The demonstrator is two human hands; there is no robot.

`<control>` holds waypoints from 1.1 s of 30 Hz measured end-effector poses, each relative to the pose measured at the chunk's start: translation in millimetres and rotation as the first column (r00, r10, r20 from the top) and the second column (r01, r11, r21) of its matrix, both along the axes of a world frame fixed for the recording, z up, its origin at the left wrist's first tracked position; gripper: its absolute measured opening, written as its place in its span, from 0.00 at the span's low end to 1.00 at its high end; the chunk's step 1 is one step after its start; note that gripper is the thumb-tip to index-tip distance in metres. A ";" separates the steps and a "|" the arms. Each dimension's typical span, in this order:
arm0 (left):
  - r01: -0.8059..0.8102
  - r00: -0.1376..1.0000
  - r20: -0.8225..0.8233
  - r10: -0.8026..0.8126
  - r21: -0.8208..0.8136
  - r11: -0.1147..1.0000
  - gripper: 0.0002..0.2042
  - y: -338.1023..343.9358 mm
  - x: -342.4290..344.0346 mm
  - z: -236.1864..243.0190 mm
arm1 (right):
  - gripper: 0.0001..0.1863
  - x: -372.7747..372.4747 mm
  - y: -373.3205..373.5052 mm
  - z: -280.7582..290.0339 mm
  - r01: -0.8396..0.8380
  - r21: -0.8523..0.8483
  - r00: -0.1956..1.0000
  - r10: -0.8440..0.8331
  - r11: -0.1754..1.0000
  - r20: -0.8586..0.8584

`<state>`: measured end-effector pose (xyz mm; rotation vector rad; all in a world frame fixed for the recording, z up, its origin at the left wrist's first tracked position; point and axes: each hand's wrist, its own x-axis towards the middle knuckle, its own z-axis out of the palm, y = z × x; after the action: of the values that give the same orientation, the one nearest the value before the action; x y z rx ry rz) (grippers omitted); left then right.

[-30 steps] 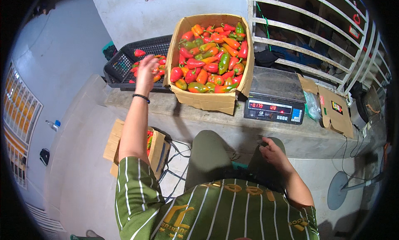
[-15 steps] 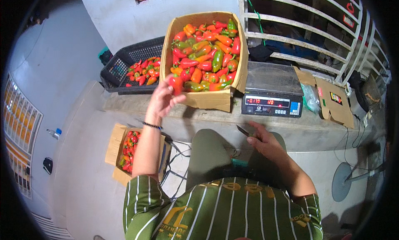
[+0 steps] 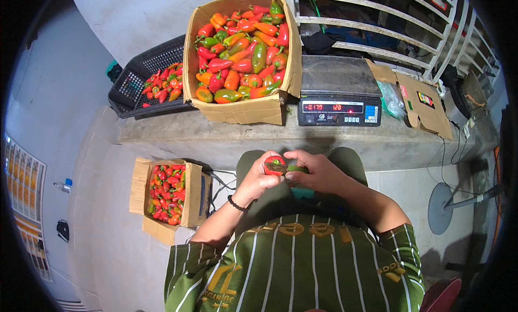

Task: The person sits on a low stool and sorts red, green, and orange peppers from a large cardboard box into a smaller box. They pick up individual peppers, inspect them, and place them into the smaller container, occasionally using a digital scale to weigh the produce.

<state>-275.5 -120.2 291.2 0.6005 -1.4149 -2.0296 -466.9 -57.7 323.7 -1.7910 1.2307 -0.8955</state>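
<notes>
In front of my lap, my left hand point(image 3: 259, 177) is closed around a red pepper point(image 3: 275, 161). My right hand point(image 3: 315, 171) grips a small knife point(image 3: 278, 167), whose dark blade lies against that pepper. Beyond them, a tall cardboard box point(image 3: 286, 99) holds many red, orange and green peppers point(image 3: 242, 65). A black plastic crate point(image 3: 129, 99) beside it has a smaller pile of mostly red peppers. A second cardboard box point(image 3: 191, 196) with peppers stands on the floor to my left.
A concrete ledge point(image 3: 226, 142) carries a digital scale point(image 3: 340, 80), a plastic bag point(image 3: 391, 99) and flattened cardboard point(image 3: 426, 117). White bars point(image 3: 377, 15) rise behind. A pedestal stand point(image 3: 440, 207) with dangling cables is at the right. A bottle point(image 3: 63, 185) appears at the far left.
My left hand has come from the crate and big box down to my lap with a red pepper. My right hand has moved inward, bringing the knife against it. The view has shifted.
</notes>
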 end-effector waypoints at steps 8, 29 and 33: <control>0.026 0.997 -0.080 -0.015 0.143 0.989 0.18 13.6 0.9 1.2 | 0.25 5.1 5.1 10.8 -0.061 -0.011 0.998 0.060 0.998 -0.030; -0.355 0.813 0.021 0.582 0.810 0.467 0.05 -98.3 151.7 -115.3 | 0.28 -35.8 15.8 -56.3 0.258 0.297 0.966 -0.253 0.919 -0.053; -0.758 0.616 0.056 0.786 0.316 0.571 0.09 -213.1 187.7 -6.1 | 0.27 -45.0 15.1 -69.7 0.294 0.326 0.950 -0.312 0.899 0.004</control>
<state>-87.8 -333.3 285.1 1.0344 -0.5593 -1.4951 -511.9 -42.6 254.0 -1.3289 1.5492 -0.8498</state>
